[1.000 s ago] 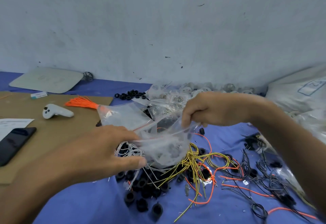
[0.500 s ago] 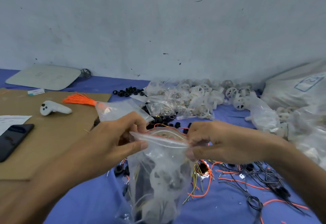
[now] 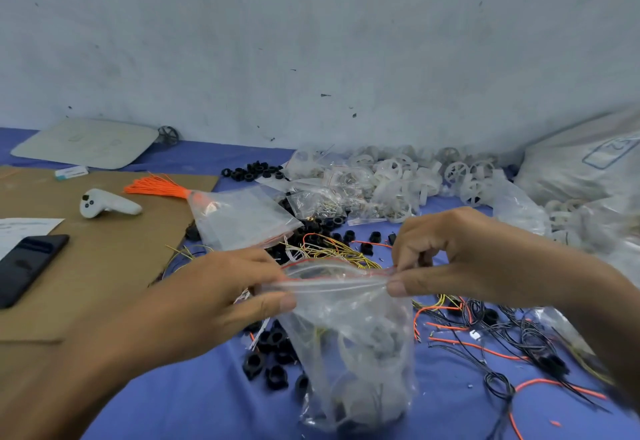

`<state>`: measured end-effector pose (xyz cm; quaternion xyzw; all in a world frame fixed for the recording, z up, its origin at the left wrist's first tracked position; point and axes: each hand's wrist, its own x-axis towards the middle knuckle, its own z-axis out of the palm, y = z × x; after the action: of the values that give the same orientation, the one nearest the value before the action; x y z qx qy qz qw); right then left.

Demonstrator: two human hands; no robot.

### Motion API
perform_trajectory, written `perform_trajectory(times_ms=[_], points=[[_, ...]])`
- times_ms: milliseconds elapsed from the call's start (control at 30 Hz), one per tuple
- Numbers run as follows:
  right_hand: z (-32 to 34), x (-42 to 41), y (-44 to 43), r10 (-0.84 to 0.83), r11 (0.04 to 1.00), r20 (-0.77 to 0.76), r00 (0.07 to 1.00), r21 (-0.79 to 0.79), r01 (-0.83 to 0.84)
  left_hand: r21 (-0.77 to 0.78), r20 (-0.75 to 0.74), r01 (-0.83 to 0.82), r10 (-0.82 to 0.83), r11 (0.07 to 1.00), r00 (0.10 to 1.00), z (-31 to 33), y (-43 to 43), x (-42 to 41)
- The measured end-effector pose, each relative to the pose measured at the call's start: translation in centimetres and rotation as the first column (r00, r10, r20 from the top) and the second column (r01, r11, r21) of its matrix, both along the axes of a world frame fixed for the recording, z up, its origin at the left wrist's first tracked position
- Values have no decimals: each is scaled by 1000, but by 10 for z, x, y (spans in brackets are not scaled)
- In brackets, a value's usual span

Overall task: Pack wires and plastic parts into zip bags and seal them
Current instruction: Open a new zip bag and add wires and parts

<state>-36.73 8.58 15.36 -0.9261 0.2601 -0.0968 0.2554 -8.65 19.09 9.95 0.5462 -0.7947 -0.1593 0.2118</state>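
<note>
Clear thin plastic is stretched between both hands: a filled zip bag [image 3: 353, 342] hangs just above the blue table [image 3: 194, 401], in front of the person. The left hand [image 3: 221, 297] pinches the left end of the bag's mouth between thumb and curled fingers. The right hand [image 3: 460, 259] pinches the right end in the same way, so the zip strip lies flat between them. Inside I see pale plastic parts and some thin wires, but it is blurred there.

I think the bag is light, yet the load pulls the soft film down, and such film is slippery and wrinkles easily. The stiffest place is the zip strip with its red line, so it is the good place to hold: near the two ends, then pressing along it. A wire tip could catch in the strip or prick the film.

Under the bag lie loose black rings [image 3: 273, 360], and coloured wires [image 3: 485, 335] spread to the right. Behind them white wheels [image 3: 408, 176] make a heap, and another bag [image 3: 242, 214] rests partly on the cardboard [image 3: 104, 266].
</note>
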Motion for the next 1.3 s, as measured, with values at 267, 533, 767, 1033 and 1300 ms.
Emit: perform_trajectory(times_ms=[267,533,767,1033,1300], points=[[1,-2,-2,27,999,115,993,-35,-23,-197,-37,-20,13,980,999,5,7,-8],[-9,1,-7,-40,998,130,991,-40,45,-54,21,27,-26,998,999,-4,1,-19],[-5,-17,-11,-100,995,334,937,39,92,35,-83,48,-44,998,996,-3,1,-16],[-6,-25,-12,-121,993,375,919,49,111,-224,-142,-150,120,963,982,3,-1,-15],[-31,-15,-8,-136,989,283,949,95,113,86,16,-31,30,996,999,-7,-3,-15]])
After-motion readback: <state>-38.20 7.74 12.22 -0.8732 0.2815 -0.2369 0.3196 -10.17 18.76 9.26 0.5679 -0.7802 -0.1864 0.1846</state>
